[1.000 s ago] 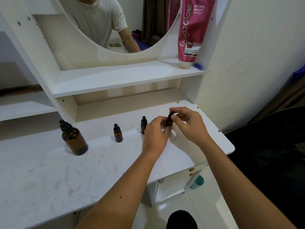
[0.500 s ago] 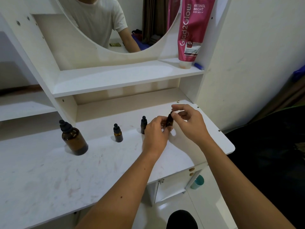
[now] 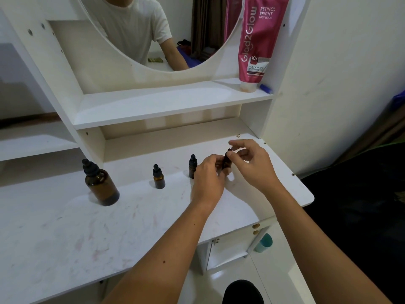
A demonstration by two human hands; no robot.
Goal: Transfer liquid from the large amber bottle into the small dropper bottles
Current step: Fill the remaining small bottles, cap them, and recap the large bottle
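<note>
Left hand (image 3: 208, 174) grips a dropper bottle (image 3: 226, 162) by its body. Right hand (image 3: 252, 163) pinches its cap. Amber bottle (image 3: 100, 185) stands capped, well apart.

My left hand (image 3: 208, 175) is curling its fingers in a grip, knuckles facing me. My right hand (image 3: 252, 163) is pinching with thumb and forefinger, both forearms reaching forward.

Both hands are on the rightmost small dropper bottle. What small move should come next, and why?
Probably twist the cap off. The left hand holds the small bottle by its body and the right hand pinches its dropper cap, which looks still seated. The large amber bottle stands capped and untouched.
</note>
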